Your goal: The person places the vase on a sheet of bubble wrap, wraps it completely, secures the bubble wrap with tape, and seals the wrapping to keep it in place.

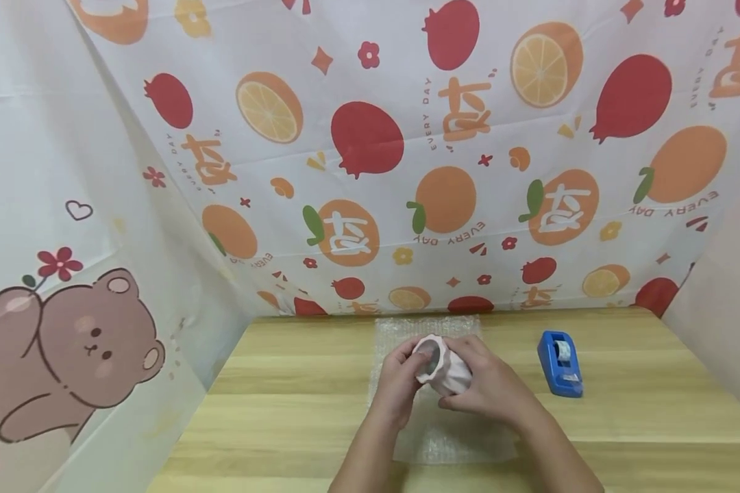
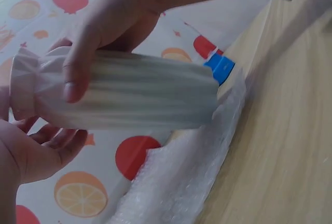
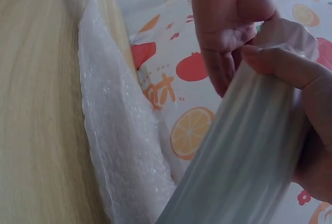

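Note:
A pale, ribbed vase (image 1: 455, 375) is held above the table, tilted so its open mouth faces up and to the left in the head view. My left hand (image 1: 399, 378) pinches its rim, thumb reaching into the mouth and fingers on the outside. Around the body just below the neck, my right hand (image 1: 492, 385) grips it. The left wrist view shows the fluted side of the vase (image 2: 155, 92) running toward its base. Beneath both hands, a sheet of bubble wrap (image 1: 438, 438) lies flat on the table, partly hidden by them.
On the right part of the wooden table (image 1: 284, 411) stands a blue tape dispenser (image 1: 555, 370) with a roll of clear tape. A fruit-print cloth (image 1: 370, 205) hangs behind the table's far edge, and a bear-print cloth (image 1: 99, 342) hangs at the left.

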The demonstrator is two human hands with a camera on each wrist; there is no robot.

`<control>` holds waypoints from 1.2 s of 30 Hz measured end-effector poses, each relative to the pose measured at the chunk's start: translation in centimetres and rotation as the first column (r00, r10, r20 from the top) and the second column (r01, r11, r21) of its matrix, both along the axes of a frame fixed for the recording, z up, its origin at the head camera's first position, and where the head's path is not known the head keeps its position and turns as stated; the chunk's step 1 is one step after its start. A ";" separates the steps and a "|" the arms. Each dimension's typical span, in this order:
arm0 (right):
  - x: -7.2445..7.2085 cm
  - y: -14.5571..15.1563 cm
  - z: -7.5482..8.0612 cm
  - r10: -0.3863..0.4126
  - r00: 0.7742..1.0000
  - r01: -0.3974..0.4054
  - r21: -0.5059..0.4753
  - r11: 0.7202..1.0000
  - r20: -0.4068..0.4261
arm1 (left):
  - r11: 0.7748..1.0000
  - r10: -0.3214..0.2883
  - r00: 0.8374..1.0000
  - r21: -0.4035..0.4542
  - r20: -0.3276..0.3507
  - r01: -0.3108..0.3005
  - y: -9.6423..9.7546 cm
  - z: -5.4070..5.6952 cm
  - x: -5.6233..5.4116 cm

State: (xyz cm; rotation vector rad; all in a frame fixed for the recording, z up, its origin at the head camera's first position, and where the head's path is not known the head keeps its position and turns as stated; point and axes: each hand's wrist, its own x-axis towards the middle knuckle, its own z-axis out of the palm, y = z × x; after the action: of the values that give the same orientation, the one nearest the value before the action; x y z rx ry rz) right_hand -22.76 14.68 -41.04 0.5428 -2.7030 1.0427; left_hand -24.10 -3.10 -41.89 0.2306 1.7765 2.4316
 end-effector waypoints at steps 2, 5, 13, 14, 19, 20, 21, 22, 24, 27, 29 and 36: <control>0.0 0.2 0.1 0.030 0.999 -0.029 0.048 0.998 -0.013 | 0.997 -0.007 1.000 -0.079 0.001 0.007 -0.1 0.0 -0.2; 0.0 0.3 0.1 0.087 0.995 -0.082 0.095 0.992 -0.048 | 0.982 -0.030 1.000 -0.189 0.000 0.029 -0.5 0.0 -0.3; 0.3 0.1 0.4 0.185 0.965 -0.141 0.228 0.964 -0.187 | 0.927 -0.111 0.994 -0.361 -0.001 0.103 -1.2 -0.4 -0.5; 0.4 0.1 0.4 0.192 0.962 -0.143 0.239 0.960 -0.193 | 0.922 -0.127 0.992 -0.369 0.004 0.119 -1.2 -0.5 -0.4; 0.7 0.0 0.2 0.196 0.957 -0.137 0.264 0.955 -0.212 | 0.910 -0.171 0.985 -0.382 0.005 0.160 -1.0 -0.9 -0.2; 0.7 0.0 0.1 0.196 0.955 -0.135 0.263 0.955 -0.221 | 0.911 -0.173 0.985 -0.379 -0.002 0.160 -1.0 -0.9 -0.2; 0.7 0.1 0.0 0.195 0.954 -0.132 0.263 0.956 -0.229 | 0.911 -0.174 0.985 -0.381 -0.011 0.157 -1.0 -0.9 -0.2; 0.7 0.1 0.0 0.196 0.951 -0.131 0.263 0.956 -0.239 | 0.911 -0.175 0.984 -0.382 -0.019 0.155 -1.0 -0.9 -0.2; 0.8 0.1 0.0 0.196 0.948 -0.130 0.259 0.957 -0.252 | 0.908 -0.168 0.985 -0.394 -0.036 0.141 -1.1 -0.9 -0.3; 0.8 0.2 -0.2 0.199 0.949 -0.138 0.248 0.959 -0.244 | 0.904 -0.155 0.987 -0.410 -0.047 0.122 -1.3 -1.0 -0.3; 0.7 0.5 -0.3 0.201 0.954 -0.150 0.226 0.962 -0.222 | 0.903 -0.145 0.988 -0.415 -0.052 0.110 -1.4 -1.1 -0.3; 0.7 3.1 -0.7 0.128 0.989 -0.120 0.102 0.988 -0.078 | 0.928 -0.151 0.988 -0.350 -0.039 0.128 -2.5 -1.8 -0.5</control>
State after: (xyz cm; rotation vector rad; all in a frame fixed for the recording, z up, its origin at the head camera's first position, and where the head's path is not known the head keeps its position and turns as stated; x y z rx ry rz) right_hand -22.11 17.81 -41.73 0.7639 -2.6851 0.8985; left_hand -24.63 -5.56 -43.69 0.3875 2.0971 1.9936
